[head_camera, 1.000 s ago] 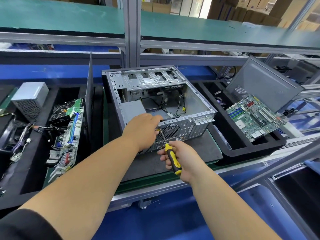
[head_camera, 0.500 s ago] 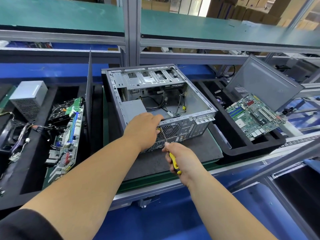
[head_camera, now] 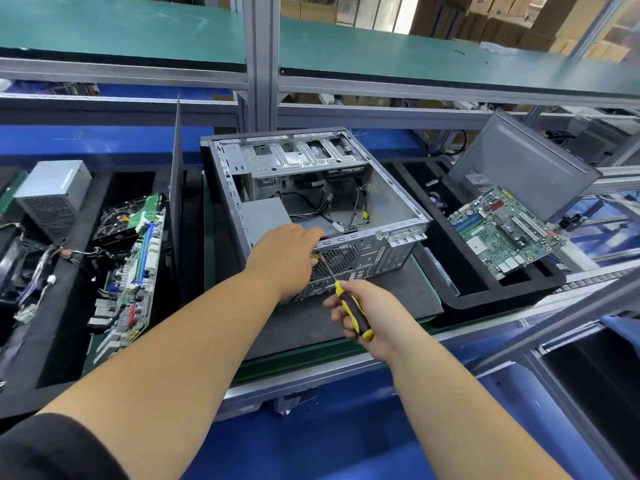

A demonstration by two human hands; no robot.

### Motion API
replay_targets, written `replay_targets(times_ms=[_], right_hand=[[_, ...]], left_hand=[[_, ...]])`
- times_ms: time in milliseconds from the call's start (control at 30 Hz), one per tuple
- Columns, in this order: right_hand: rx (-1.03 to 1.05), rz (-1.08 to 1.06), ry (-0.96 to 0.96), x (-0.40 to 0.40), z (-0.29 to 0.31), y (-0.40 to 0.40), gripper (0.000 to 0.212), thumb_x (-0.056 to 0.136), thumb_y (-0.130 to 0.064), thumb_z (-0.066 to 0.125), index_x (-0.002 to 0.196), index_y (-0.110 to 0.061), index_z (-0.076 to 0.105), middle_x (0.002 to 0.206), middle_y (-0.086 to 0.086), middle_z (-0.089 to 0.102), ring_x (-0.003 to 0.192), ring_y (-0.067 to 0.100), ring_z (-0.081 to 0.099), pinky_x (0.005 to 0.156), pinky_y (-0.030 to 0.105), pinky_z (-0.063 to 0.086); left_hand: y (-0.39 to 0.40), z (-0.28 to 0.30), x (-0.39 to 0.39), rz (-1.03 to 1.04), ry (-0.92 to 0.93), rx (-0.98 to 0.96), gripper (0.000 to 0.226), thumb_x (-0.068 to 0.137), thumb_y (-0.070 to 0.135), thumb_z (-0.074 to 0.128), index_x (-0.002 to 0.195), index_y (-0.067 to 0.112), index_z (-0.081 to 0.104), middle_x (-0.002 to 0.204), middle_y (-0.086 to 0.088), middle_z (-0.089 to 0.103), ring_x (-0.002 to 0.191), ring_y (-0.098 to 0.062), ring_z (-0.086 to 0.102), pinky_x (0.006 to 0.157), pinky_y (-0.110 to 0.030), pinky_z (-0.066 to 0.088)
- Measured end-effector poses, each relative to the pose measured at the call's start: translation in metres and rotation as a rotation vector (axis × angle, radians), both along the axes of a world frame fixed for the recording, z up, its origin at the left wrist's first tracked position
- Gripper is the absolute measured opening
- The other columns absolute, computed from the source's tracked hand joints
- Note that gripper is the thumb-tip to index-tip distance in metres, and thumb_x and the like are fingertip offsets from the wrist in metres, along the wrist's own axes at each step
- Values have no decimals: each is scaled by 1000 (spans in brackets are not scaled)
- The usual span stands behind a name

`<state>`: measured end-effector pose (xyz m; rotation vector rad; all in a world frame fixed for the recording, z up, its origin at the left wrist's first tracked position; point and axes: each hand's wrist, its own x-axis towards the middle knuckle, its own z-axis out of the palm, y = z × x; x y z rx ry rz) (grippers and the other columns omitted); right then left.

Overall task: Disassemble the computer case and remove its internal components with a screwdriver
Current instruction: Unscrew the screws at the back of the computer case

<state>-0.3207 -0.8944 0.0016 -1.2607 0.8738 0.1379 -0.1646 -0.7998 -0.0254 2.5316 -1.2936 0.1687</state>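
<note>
Gripping the yellow-and-black screwdriver (head_camera: 353, 315) at centre frame, the right hand (head_camera: 369, 315) angles its tip at the rear panel of the computer case (head_camera: 398, 216); the left hand (head_camera: 285, 259) curls over the rear top rim. Stiff, likely sharp-edged steel: brace the frame.

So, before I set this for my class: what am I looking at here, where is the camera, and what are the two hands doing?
The camera sits on a person's head and looks down at their own bare arms, so there is no robot. In the middle, on a dark mat, lies an opened computer case, with loose cables inside. The right hand grips a yellow and black screwdriver, its shaft pointing up towards the fan grille on the case's near wall. The left hand rests against that near wall; its fingers are mostly hidden. A black tray to the right holds a green circuit board. Another tray on the left holds a second board and a grey metal box.
</note>
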Motion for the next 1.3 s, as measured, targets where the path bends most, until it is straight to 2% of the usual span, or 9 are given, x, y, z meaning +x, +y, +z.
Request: replay_targets(times_ms=[233,300,467,567,633,833,1033,1167,1300], right_hand=[[330,-38,-95,-7,-1,0,33,103,-33,45,83,-9,55,56,1,49,37,10,31,37,21,27],[101,-5,-58,-4,0,5,33,105,-32,41,83,-9,52,52,0,44,36,11,28,38,23,24],[-1109,325,137,-4,0,18,26,104,-36,38,93,-13,44,77,-2,51,73,25,49,59,33,32],[-1301,369,150,-4,-7,24,23,105,-37,36,103,-15,44,85,0,58,77,27,56,57,33,31],[-1115,335,88,-3,-8,19,25,103,-38,41,93,-16,45,78,-2,54,67,21,49,54,33,31],[252,-43,-50,-10,-5,3,51,99,-44,51,81,-1,73,64,7,57,44,10,41,45,22,36],[444,-61,-105,-14,-1,4,39,104,-36,43,82,-7,57,57,1,46,35,7,26,34,19,23],[39,-9,16,-6,3,14,40,107,-36,36,82,-9,53,50,-1,38,34,9,25,36,22,20],[-876,261,118,-7,2,22,35,106,-37,36,86,-13,51,68,-2,48,63,18,46,56,32,31]], left_hand=[[0,0,0,1,-5,-11,35,92,32,58,125,25,47,103,-1,60,99,-23,52,78,-39,46],[0,0,-1,1,-11,-9,34,92,32,58,124,26,48,102,0,60,97,-23,52,76,-38,45],[0,1,-1,5,-5,0,35,93,32,58,125,25,48,104,0,61,100,-23,52,79,-38,46],[0,2,-1,5,1,-2,35,93,33,58,126,26,48,104,0,61,99,-23,52,79,-38,46],[0,2,-1,5,5,-2,34,93,32,58,125,26,48,104,0,61,99,-23,52,80,-39,46],[1,2,-1,6,19,-9,35,93,32,57,126,26,46,106,-1,60,102,-23,52,81,-40,46],[1,3,-1,1,13,-1,34,94,32,56,126,26,46,105,0,59,101,-23,51,80,-40,46],[0,2,-1,10,7,-10,35,93,32,57,126,27,46,105,0,60,101,-23,52,78,-37,44],[0,2,-2,9,3,-6,36,94,33,57,127,27,46,106,0,60,101,-22,51,79,-36,43]])
